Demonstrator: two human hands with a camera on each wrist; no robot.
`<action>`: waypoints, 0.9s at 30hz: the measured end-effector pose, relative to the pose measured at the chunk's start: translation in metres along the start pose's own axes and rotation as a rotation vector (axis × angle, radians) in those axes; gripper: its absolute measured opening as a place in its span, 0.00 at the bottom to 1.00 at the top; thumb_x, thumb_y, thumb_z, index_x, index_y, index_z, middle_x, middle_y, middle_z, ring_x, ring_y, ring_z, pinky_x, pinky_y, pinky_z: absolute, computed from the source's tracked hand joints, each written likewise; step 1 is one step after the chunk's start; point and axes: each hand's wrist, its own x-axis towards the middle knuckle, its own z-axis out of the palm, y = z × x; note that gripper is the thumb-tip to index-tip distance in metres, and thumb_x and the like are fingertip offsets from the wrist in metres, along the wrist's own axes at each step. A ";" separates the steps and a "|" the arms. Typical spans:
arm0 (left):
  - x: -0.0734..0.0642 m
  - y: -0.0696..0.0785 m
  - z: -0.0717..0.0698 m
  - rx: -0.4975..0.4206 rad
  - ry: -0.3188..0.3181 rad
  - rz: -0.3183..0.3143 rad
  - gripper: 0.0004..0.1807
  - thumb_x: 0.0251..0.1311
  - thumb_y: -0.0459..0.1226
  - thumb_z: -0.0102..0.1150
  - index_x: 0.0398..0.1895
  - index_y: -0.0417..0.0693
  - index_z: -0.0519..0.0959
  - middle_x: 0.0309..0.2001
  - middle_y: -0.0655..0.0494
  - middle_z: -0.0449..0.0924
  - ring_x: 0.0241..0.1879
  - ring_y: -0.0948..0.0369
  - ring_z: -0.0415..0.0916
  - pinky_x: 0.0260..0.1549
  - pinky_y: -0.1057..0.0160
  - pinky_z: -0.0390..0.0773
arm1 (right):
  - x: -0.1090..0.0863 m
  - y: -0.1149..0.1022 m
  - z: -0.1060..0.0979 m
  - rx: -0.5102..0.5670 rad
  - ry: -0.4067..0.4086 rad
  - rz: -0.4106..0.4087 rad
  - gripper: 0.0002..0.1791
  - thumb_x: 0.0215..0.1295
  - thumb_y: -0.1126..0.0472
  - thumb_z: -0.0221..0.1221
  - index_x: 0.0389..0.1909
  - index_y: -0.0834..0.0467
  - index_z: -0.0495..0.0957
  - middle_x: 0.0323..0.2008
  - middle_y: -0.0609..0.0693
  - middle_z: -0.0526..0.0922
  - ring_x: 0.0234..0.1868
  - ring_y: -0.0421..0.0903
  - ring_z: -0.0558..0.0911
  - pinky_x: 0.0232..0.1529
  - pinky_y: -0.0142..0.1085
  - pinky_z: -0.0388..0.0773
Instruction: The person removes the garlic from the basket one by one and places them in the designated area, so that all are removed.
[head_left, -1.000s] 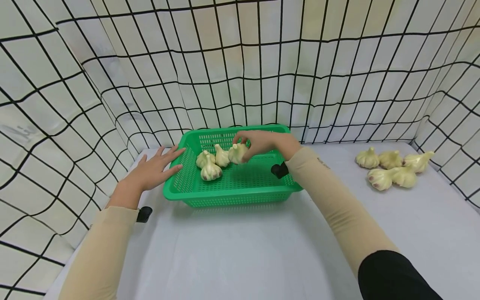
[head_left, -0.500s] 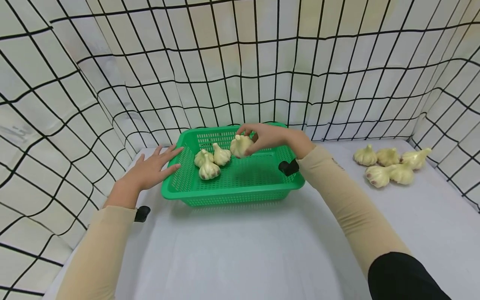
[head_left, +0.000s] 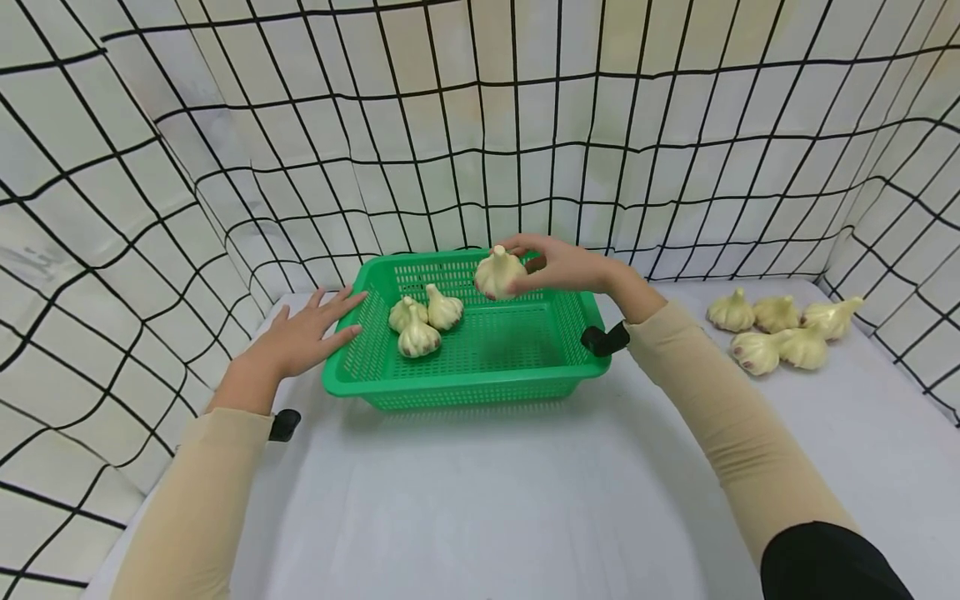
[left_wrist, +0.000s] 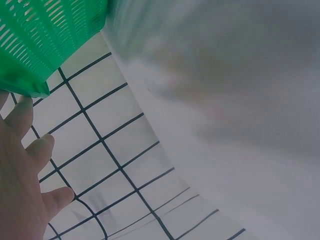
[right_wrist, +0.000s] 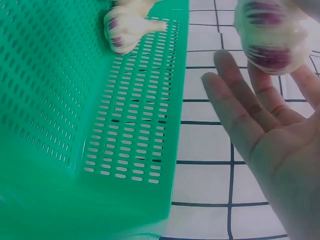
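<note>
head view: right hand above the far part of the green basket, fingertips pinching one garlic bulb, lifted clear of the basket floor, stem tip pointing up. seen from right wrist view: same bulb at the top right, purple streaks on its skin, resting against the fingertips, other fingers rather straight and spread, palm facing the camera; basket wall just beside the hand, with one more bulb lying inside near the top.

left hand flat on the white table, fingers straight and spread, holding nothing, fingertips touching or almost touching the left rim of the basket; cannot tell which. left wrist view: fingers relaxed, green basket corner just above them, rest of this picture blurred.

inside the basket, three bulbs close together in the left half, touching each other. well apart on the right side of the table, group of five loose bulbs near the wall. black grid netting over white cloth around the table on three sides. beige sleeves on both arms, small black device at each wrist.
</note>
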 end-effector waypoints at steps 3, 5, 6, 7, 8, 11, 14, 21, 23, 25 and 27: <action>0.000 0.001 0.000 -0.004 -0.002 -0.001 0.39 0.78 0.60 0.38 0.85 0.57 0.47 0.83 0.47 0.38 0.80 0.39 0.29 0.67 0.25 0.27 | -0.006 0.001 -0.002 0.026 0.017 -0.009 0.35 0.69 0.57 0.65 0.74 0.51 0.67 0.67 0.51 0.69 0.60 0.54 0.78 0.58 0.49 0.77; 0.000 0.000 0.001 -0.007 -0.002 -0.001 0.39 0.78 0.61 0.38 0.85 0.57 0.48 0.83 0.47 0.38 0.80 0.39 0.29 0.67 0.25 0.27 | -0.011 0.002 -0.003 0.033 0.028 -0.011 0.35 0.69 0.57 0.66 0.75 0.52 0.67 0.68 0.50 0.69 0.60 0.54 0.78 0.58 0.48 0.77; 0.000 0.000 0.001 -0.009 -0.002 0.000 0.39 0.78 0.61 0.38 0.84 0.57 0.48 0.83 0.47 0.38 0.80 0.39 0.29 0.67 0.25 0.27 | -0.013 0.002 -0.004 0.036 0.029 -0.013 0.35 0.68 0.58 0.66 0.75 0.52 0.67 0.68 0.50 0.70 0.61 0.54 0.78 0.58 0.48 0.77; 0.000 0.000 0.001 -0.010 -0.001 0.001 0.39 0.78 0.61 0.38 0.84 0.56 0.48 0.83 0.47 0.38 0.80 0.38 0.29 0.67 0.25 0.27 | -0.015 0.002 -0.004 0.037 0.029 -0.015 0.35 0.69 0.58 0.66 0.74 0.52 0.67 0.68 0.50 0.70 0.61 0.54 0.78 0.57 0.48 0.78; 0.000 -0.001 0.001 -0.009 -0.001 0.003 0.39 0.78 0.61 0.38 0.84 0.56 0.48 0.83 0.47 0.38 0.80 0.38 0.29 0.67 0.25 0.27 | -0.017 0.002 -0.005 0.038 0.030 -0.021 0.35 0.69 0.58 0.66 0.75 0.52 0.67 0.68 0.50 0.70 0.61 0.54 0.78 0.57 0.48 0.78; 0.000 -0.002 0.001 -0.005 0.001 0.004 0.40 0.78 0.62 0.37 0.84 0.56 0.48 0.83 0.47 0.38 0.80 0.38 0.29 0.67 0.24 0.28 | -0.023 0.003 -0.007 0.039 0.027 -0.041 0.34 0.69 0.60 0.66 0.74 0.53 0.67 0.68 0.51 0.71 0.61 0.55 0.78 0.57 0.47 0.78; 0.001 -0.003 0.001 -0.003 0.001 0.004 0.40 0.77 0.62 0.37 0.84 0.56 0.48 0.83 0.47 0.38 0.80 0.38 0.29 0.67 0.24 0.28 | -0.030 0.004 -0.010 0.029 0.028 -0.050 0.33 0.68 0.60 0.67 0.73 0.53 0.69 0.66 0.51 0.72 0.60 0.56 0.78 0.56 0.47 0.78; 0.001 -0.004 0.002 -0.010 -0.001 0.004 0.39 0.78 0.60 0.39 0.85 0.56 0.48 0.83 0.47 0.37 0.80 0.38 0.29 0.67 0.24 0.26 | -0.049 0.010 -0.017 0.021 0.053 -0.027 0.34 0.67 0.61 0.68 0.72 0.53 0.70 0.66 0.51 0.72 0.60 0.55 0.79 0.57 0.47 0.78; 0.001 -0.004 0.002 -0.008 0.000 0.005 0.39 0.78 0.60 0.39 0.84 0.56 0.48 0.83 0.47 0.37 0.79 0.38 0.29 0.67 0.24 0.27 | -0.055 0.013 -0.019 0.027 0.056 -0.026 0.33 0.67 0.62 0.67 0.72 0.53 0.70 0.66 0.51 0.72 0.60 0.55 0.80 0.57 0.46 0.79; 0.001 -0.004 0.002 -0.007 0.000 0.007 0.39 0.78 0.60 0.39 0.84 0.56 0.48 0.83 0.46 0.38 0.79 0.37 0.29 0.67 0.24 0.27 | -0.061 0.016 -0.021 0.031 0.058 -0.028 0.32 0.67 0.62 0.67 0.72 0.53 0.70 0.66 0.52 0.72 0.59 0.54 0.80 0.56 0.45 0.79; 0.001 -0.004 0.002 -0.004 0.000 0.008 0.39 0.78 0.60 0.39 0.84 0.56 0.48 0.83 0.47 0.38 0.79 0.37 0.29 0.67 0.24 0.27 | -0.069 0.019 -0.022 0.037 0.062 -0.027 0.32 0.67 0.63 0.67 0.72 0.54 0.70 0.66 0.53 0.72 0.58 0.53 0.80 0.55 0.44 0.80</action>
